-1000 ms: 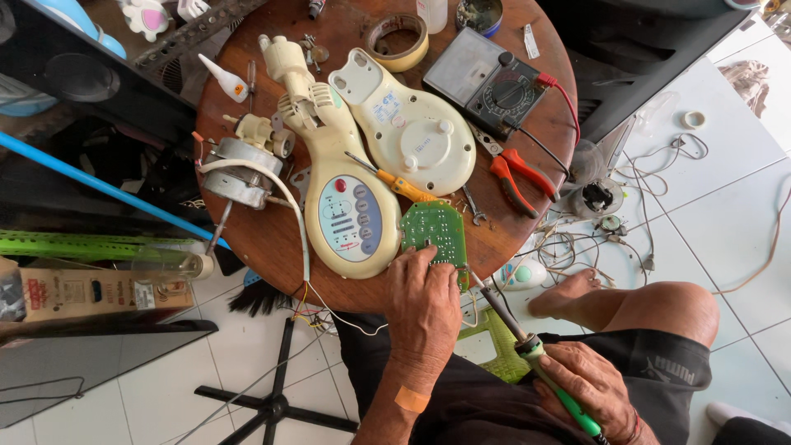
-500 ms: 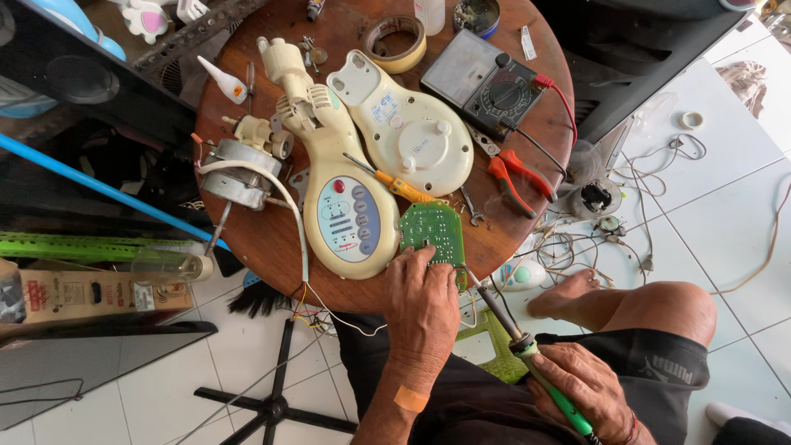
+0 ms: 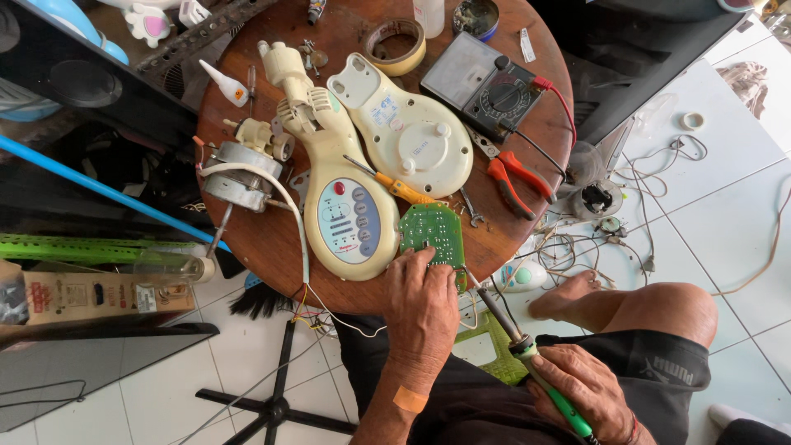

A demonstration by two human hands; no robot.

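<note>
Circuit board [image 3: 434, 231], green, lies at the near edge of the round wooden tabletop [image 3: 247, 239], beside the cream fan housing [image 3: 350, 216]. Left hand [image 3: 420, 297] presses fingers on it. Right hand [image 3: 587, 387] grips the soldering iron [image 3: 527, 354], tip near the board.

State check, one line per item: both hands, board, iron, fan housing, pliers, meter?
left hand: pressing down on green circuit board
right hand: gripping soldering iron, tip at board's edge
fan control housing: opened, back cover lying beside it
motor: removed, wired to housing
pliers: lying loose, unheld
multimeter: leads plugged in
</note>
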